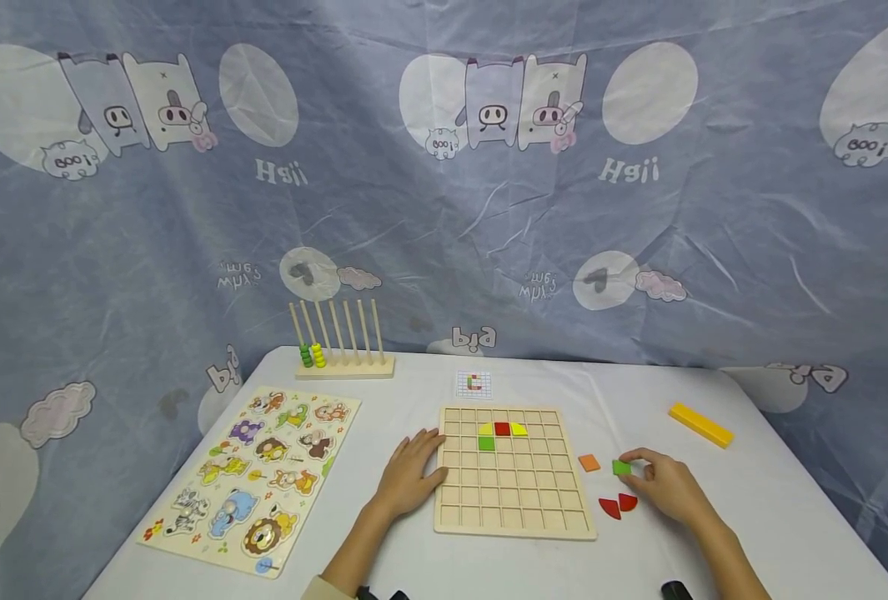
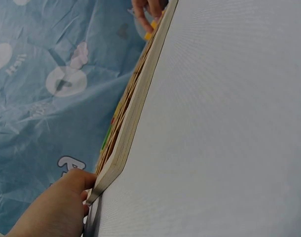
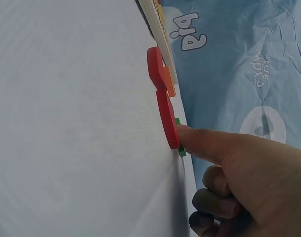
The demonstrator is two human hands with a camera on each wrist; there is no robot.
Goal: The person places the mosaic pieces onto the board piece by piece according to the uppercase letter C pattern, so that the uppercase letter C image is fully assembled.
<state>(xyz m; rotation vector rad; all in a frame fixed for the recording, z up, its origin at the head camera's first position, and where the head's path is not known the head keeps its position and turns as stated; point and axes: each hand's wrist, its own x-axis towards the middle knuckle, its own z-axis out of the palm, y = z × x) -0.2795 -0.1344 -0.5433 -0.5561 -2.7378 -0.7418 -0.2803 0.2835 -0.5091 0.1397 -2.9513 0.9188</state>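
A wooden grid board (image 1: 514, 521) lies in the middle of the table. In its upper cells sit a red square (image 1: 502, 429), a green square (image 1: 486, 444) and two yellow pieces (image 1: 519, 430). My left hand (image 1: 411, 473) rests against the board's left edge, fingers extended and thumb touching the rim. Right of the board, my right hand (image 1: 664, 483) pinches a green square tile (image 1: 621, 467) between thumb and forefinger, low over the table. Near it lie an orange square (image 1: 589, 462) and two red quarter-round pieces (image 1: 610, 508), which partly hide the green tile (image 3: 182, 152) in the right wrist view.
Behind the board lies a small pattern card (image 1: 474, 384). An animal puzzle board (image 1: 304, 467) covers the left side, with a peg counting stand (image 1: 346, 372) behind it. A yellow bar (image 1: 701, 425) lies at the far right. A patterned cloth (image 1: 444, 208) hangs behind the table.
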